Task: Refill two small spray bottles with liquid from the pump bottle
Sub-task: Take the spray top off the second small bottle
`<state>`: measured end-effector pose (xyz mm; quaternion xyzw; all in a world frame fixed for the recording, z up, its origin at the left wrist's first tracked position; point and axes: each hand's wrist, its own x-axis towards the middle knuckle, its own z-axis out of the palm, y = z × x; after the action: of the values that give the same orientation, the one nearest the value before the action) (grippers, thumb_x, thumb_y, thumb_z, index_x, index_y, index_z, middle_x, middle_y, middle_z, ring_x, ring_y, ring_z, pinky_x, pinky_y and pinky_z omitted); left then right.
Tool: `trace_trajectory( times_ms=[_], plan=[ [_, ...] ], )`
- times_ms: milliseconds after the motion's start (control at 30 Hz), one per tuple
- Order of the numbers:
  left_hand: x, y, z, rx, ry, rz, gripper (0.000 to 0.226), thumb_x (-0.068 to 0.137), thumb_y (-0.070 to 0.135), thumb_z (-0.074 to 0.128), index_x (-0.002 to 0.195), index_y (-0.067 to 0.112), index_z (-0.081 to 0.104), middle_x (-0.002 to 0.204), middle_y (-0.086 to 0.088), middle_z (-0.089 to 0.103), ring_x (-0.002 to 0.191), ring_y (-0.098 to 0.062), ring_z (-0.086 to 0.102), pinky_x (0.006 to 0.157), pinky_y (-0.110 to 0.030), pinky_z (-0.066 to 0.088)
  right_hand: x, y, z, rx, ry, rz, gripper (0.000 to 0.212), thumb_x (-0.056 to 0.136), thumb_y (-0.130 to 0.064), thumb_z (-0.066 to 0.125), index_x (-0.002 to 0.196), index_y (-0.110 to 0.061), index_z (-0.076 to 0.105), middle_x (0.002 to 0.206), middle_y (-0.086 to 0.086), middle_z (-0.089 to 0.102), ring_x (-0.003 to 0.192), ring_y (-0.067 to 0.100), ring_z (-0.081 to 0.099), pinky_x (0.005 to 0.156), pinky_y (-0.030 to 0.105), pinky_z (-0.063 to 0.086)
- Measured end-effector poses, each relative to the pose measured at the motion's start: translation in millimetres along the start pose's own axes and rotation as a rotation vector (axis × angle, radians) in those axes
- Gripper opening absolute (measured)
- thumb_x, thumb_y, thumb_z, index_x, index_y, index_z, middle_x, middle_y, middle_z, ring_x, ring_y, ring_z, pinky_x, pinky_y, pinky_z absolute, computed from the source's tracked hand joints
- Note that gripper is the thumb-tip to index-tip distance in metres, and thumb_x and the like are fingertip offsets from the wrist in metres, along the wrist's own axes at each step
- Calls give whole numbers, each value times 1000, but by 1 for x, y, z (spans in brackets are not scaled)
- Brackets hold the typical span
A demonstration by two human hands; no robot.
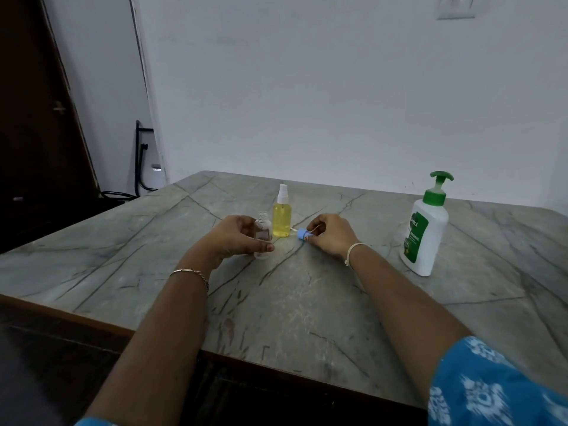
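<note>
My left hand (236, 238) grips a small clear spray bottle (263, 233) that stands on the table with its threaded neck open and no cap on. My right hand (330, 235) pinches that bottle's blue spray cap (301, 234), low over the table, with its thin dip tube pointing left. Between and behind my hands stands a second small spray bottle (282, 217), filled with yellow liquid and closed with a white spray top. The white pump bottle (425, 235) with a green pump head stands upright at the right, apart from both hands.
The grey marble-patterned table (292, 302) ends in a wooden front edge close to me. A white wall runs behind it. A dark door and a black metal frame with cables stand off to the left, beyond the table's left edge.
</note>
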<state>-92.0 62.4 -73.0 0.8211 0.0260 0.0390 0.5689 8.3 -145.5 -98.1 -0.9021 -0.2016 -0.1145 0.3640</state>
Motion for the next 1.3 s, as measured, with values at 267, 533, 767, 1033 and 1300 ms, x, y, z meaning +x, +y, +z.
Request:
trace_trajectory(
  times_ms=[267, 533, 767, 1033, 1300],
  plan=[
    [-2, 2, 2, -13, -3, 3, 39, 67, 1, 81, 99, 14, 63, 104, -11, 70, 99, -22, 67, 85, -31, 55, -2, -3, -1, 64, -59, 28, 43, 77, -30, 81, 111, -7, 67, 104, 7, 68, 95, 20, 63, 82, 28, 51],
    [2, 0, 1, 13, 7, -4, 45, 66, 5, 82, 106, 11, 62, 105, -9, 70, 101, -21, 66, 90, -35, 54, 0, -1, -3, 81, -118, 67, 55, 70, -26, 86, 117, -9, 62, 111, 8, 65, 100, 23, 61, 88, 33, 53],
    [2, 0, 2, 21, 7, 15, 44, 66, 8, 83, 105, 12, 63, 103, -8, 70, 101, -20, 66, 90, -33, 53, -2, 3, -12, 115, -105, 73, 39, 87, -38, 70, 114, -10, 63, 103, 1, 62, 94, 16, 57, 80, 26, 45],
    [1, 3, 15, 93, -17, 86, 47, 65, 14, 84, 107, 11, 64, 101, -7, 70, 97, -19, 66, 84, -28, 54, -20, 10, -39, 120, 216, -10, 22, 95, -28, 58, 96, -10, 72, 89, 2, 71, 85, 19, 65, 80, 35, 54],
    [2, 14, 49, 123, -124, 152, 54, 67, 14, 84, 115, 7, 62, 103, -4, 70, 95, -14, 67, 83, -22, 53, -42, 20, -73, 90, 305, -25, 15, 93, -32, 62, 91, -19, 70, 86, -3, 70, 80, 15, 64, 75, 34, 54]
  ],
)
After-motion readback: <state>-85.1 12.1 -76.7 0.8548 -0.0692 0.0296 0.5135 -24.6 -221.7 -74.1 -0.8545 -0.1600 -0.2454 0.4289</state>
